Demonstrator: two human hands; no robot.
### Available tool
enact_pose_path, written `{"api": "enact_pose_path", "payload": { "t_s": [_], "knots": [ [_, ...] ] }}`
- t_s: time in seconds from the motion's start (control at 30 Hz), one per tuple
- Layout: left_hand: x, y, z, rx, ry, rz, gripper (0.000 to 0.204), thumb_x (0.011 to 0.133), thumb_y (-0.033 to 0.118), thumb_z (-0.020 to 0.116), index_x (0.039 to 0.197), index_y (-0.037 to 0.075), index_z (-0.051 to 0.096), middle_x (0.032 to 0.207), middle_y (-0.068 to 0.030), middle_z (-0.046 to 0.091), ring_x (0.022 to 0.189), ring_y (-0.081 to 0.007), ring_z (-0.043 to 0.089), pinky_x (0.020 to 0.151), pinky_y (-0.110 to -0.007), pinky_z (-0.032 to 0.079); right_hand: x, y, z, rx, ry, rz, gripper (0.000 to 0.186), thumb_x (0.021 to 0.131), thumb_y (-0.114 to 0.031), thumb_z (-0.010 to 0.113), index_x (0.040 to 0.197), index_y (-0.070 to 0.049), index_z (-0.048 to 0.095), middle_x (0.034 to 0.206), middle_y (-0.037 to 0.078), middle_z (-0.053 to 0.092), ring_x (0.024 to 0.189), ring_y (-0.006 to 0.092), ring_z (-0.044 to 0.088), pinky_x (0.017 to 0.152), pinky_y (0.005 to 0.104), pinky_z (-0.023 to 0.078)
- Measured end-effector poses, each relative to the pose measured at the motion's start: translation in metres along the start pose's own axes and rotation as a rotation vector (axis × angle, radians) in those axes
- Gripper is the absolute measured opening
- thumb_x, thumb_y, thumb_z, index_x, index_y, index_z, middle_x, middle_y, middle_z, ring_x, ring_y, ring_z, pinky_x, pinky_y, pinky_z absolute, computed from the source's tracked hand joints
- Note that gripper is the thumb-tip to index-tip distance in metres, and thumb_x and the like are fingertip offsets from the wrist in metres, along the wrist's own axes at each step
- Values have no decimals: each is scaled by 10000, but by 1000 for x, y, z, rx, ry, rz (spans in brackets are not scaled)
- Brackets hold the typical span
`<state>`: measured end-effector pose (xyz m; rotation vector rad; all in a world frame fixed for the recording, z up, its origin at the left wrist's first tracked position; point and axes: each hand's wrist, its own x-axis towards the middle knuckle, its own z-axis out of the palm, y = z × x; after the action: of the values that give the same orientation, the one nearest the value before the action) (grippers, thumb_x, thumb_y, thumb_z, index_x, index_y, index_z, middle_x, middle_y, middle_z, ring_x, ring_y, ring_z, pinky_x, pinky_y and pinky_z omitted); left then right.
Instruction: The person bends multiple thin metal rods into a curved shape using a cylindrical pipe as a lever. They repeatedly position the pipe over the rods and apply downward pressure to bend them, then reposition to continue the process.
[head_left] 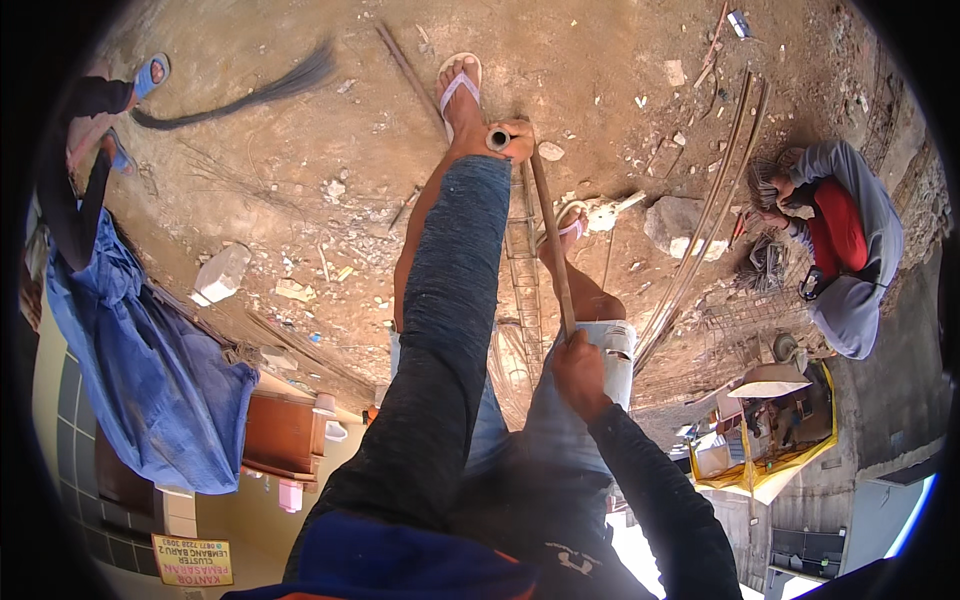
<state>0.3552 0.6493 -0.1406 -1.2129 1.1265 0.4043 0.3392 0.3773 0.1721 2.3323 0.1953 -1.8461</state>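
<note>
My left hand [518, 141] reaches far out over my left leg, its fingers closed around a grey pipe [498, 139] whose round hollow end faces up. My right hand [580, 372], nearer my body, is wrapped around the lower end of a long brown bar [553, 240]. The bar slants up and left until its far end meets my left hand; whether it joins the pipe there is hidden. Beneath both, between my legs, a narrow ladder-like frame of steel bars [523, 260] lies on the dirt.
On the right, a person in a grey hooded top [850, 190] crouches by bundled wire [765, 262]. Long steel bars [715, 200] lie by a rock [684, 225]. At left stand another person's sandalled feet [150, 76], near a blue tarp [150, 370] and a dark wire bundle [260, 93].
</note>
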Motion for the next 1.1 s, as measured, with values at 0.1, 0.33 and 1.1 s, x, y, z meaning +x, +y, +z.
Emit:
{"api": "enact_pose_path", "payload": {
  "t_s": [0.1,0.33,1.1],
  "knots": [
    [-7,-3,4,-20,-9,28,150,818,-65,519,802,67,450,706,-8,406,563,-127,446,552,-261,425,10,18,22,47,84,-115,212,956,-166,532,976,43,507,804,334,655,744,518,650,661,591,527],
    [-10,-12,4,-132,127,113,156,814,-58,543,824,76,463,713,2,390,567,-117,436,534,-254,392,20,58,63,72,63,-56,246,969,-192,523,983,47,467,762,352,643,719,537,644,669,618,517],
    [-44,-42,-15,238,50,68,73,997,86,441,995,42,499,770,-19,505,643,-115,544,537,-247,471,-51,38,-166,894,-346,106,239,1009,-250,503,956,-29,578,740,17,498,613,95,468,529,284,396]
  ]
}}
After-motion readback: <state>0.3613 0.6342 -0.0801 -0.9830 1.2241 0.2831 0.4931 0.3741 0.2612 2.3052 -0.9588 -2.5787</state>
